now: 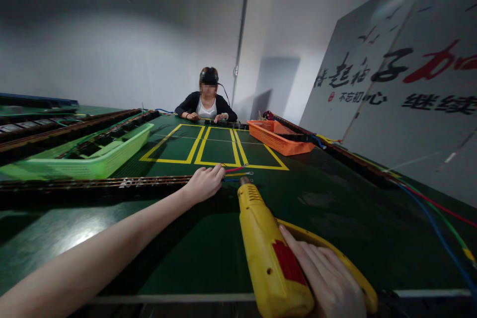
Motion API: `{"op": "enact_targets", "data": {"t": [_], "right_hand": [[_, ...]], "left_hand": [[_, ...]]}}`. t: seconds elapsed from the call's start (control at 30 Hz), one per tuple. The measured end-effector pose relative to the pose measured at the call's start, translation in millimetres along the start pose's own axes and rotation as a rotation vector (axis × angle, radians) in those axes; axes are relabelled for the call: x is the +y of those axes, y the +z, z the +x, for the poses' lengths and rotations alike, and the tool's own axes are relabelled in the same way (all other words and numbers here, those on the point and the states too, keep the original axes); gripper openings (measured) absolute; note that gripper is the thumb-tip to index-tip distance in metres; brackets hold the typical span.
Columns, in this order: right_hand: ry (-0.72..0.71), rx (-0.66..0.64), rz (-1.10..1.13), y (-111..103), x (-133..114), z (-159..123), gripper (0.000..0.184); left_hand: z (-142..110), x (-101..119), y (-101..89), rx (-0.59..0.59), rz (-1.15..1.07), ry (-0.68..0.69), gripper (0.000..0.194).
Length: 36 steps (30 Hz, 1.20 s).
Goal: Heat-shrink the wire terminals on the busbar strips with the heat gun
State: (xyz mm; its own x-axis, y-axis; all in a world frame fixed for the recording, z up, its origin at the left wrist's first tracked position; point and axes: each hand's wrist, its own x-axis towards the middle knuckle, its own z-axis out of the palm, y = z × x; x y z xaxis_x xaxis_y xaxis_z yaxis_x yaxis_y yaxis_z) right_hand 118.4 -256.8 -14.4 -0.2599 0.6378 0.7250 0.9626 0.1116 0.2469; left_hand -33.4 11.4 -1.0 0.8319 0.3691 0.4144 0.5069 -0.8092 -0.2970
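Observation:
My right hand (pixel 324 271) is wrapped round the handle of a yellow heat gun (pixel 266 238), whose metal nozzle points away from me at several wires. Closed over those wires is my left hand (pixel 205 182), at the right end of a long dark strip (pixel 93 186) with copper-coloured lines. A red wire (pixel 235 169), a yellow wire (pixel 238 174) and a blue wire (pixel 234 180) come out past my fingers, with metal lugs at their tips. The nozzle sits just in front of the lugs. My left palm and fingertips are partly hidden.
A green basket (pixel 93 168) stands at the left, an orange basket (pixel 294 146) at the right. More strips (pixel 343 151) with coloured wires run along the table (pixel 167 253). Yellow tape (pixel 167 161) marks rectangles ahead. Across the table sits a person (pixel 206 104) with both hands at dark parts.

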Motion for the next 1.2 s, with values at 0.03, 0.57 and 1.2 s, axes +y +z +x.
{"op": "enact_targets", "data": {"t": [0.03, 0.57, 1.2], "right_hand": [[0.007, -0.004, 0.000, -1, 0, 0, 0.104], [0.006, 0.026, -0.075, 11, -37, 15, 0.059], [0.020, 0.009, -0.016, 0, -6, 6, 0.101]], "left_hand": [[1, -1, -0.6, -0.006, -0.014, 0.013, 0.022], [0, -12, 4.1, -0.010, -0.085, 0.093, 0.019], [-15, -37, -8.1, -0.139, -0.159, -0.011, 0.030]]}}
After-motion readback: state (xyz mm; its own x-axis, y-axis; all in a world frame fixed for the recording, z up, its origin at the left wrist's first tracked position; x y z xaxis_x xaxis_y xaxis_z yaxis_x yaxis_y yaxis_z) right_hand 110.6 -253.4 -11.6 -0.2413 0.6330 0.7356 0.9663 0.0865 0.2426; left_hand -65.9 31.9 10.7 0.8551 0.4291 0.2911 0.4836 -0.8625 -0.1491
